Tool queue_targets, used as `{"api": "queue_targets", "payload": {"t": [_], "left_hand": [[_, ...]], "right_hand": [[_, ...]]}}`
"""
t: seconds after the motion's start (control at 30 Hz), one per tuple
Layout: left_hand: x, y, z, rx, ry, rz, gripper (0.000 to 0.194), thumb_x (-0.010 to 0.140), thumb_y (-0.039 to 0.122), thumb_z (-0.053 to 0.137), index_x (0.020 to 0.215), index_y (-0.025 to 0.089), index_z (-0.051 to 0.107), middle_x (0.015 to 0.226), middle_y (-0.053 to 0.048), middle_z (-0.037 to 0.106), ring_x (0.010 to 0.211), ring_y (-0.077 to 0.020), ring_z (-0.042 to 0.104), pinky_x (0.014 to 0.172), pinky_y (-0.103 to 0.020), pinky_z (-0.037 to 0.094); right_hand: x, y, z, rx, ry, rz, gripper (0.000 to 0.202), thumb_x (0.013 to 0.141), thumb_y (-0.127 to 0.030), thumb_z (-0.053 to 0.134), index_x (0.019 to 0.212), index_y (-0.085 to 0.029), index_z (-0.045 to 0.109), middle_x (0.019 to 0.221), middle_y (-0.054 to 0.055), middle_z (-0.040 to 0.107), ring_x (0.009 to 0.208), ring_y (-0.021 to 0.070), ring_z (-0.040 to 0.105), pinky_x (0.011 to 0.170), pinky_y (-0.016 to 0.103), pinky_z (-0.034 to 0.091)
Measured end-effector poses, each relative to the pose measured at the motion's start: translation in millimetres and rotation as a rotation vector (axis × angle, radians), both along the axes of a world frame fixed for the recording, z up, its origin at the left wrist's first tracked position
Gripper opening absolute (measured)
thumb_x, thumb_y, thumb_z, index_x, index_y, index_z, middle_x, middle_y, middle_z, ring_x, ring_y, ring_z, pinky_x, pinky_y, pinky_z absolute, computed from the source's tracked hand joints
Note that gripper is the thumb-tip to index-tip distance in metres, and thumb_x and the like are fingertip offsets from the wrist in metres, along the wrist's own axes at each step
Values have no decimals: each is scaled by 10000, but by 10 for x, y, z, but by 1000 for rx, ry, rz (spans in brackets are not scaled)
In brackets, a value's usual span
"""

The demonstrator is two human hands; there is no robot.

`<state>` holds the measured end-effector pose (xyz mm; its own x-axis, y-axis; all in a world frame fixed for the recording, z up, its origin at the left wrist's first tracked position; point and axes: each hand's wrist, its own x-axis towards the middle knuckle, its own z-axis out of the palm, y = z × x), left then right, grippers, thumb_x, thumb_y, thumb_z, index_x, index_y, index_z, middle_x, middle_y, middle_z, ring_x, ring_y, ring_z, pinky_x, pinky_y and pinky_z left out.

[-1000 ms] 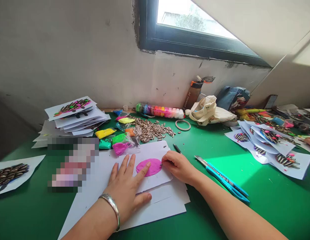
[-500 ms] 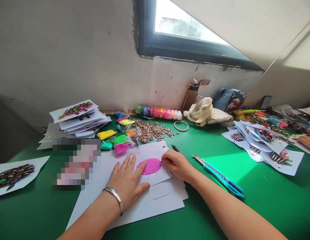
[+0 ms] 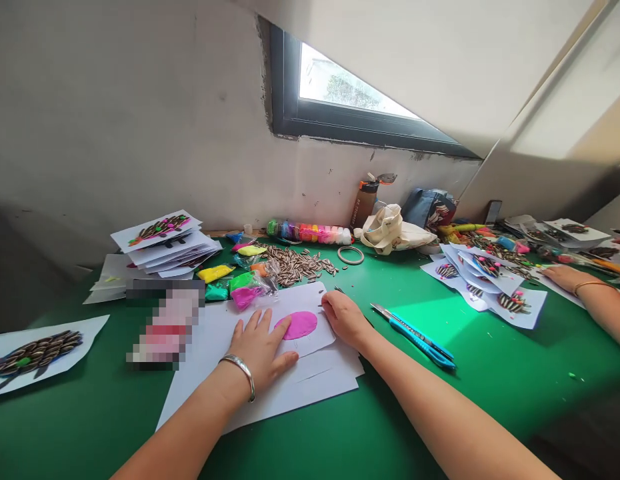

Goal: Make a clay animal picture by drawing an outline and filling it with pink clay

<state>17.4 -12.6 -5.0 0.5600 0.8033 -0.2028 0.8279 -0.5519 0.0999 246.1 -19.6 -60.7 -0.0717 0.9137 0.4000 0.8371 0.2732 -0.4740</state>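
A flat magenta oval of clay [image 3: 301, 325] lies on a white sheet of paper [image 3: 285, 298], with faint pencil lines below it. My left hand [image 3: 257, 343], wearing a silver bracelet, rests flat with fingers spread; its index fingertip touches the oval's left edge. Just off the oval's upper right, my right hand [image 3: 344, 317] is closed in a pinch. A small dark sunflower seed tip pokes out from its fingers. One loose seed [image 3: 321, 291] sits near the sheet's top edge. Behind the paper spreads a heap of striped sunflower seeds [image 3: 297, 265].
Bagged clay [image 3: 246, 297] lies behind my left hand. A blue utility knife [image 3: 417, 339] is right of my right forearm. Seed pictures are stacked left [image 3: 160, 233] and right [image 3: 510, 300]. Tape ring [image 3: 351, 255], bottle [image 3: 363, 203] and cloth bag [image 3: 390, 233] stand behind. Another person's hand [image 3: 565, 277] is at right.
My right hand has drawn slightly up and away from the oval's right edge, still pinching. My left hand stays on the paper. The camera view has turned right, bringing more of the other person's arm into sight.
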Motion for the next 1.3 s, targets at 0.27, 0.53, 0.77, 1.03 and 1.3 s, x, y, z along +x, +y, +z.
{"api": "queue_targets", "payload": {"t": [0.27,0.53,0.77,1.03,1.3], "left_hand": [[10,-16,50,-52,-28,38,650,829,543,477,1421,316,330,1483,-187,305,1371,-403,201,1049,-621,164],[18,-37,64,-70,1,38,645,831,532,487,1421,335,317,1499,-180,269,1384,-387,161,1057,-621,135],[19,-40,66,-97,-2,45,652,828,525,494,1422,314,327,1504,-178,258,1386,-377,161,1065,-606,144],[19,-21,32,-110,8,61,642,827,522,487,1418,333,324,1513,-158,241,1392,-365,129,1077,-597,114],[4,-27,37,-103,-3,53,644,829,530,477,1420,330,321,1514,-158,242,1393,-365,118,1075,-600,114]], "right_hand": [[3,-61,44,7,43,-1,156,901,-140,402,816,-204,516,802,29,580,753,171,532,701,274,433],[-75,-181,157,23,111,71,154,905,-152,427,911,-209,569,912,60,605,876,182,575,774,310,489],[-227,-343,367,80,10,254,217,936,-140,383,1040,-212,559,1019,100,639,1154,214,525,1036,495,373],[-128,-358,370,34,-110,219,220,924,-100,370,1011,-213,537,972,86,652,1215,215,493,1079,514,327],[-169,-339,267,25,-132,205,193,909,-100,400,907,-221,550,918,68,664,1136,226,558,1067,563,315]]}}
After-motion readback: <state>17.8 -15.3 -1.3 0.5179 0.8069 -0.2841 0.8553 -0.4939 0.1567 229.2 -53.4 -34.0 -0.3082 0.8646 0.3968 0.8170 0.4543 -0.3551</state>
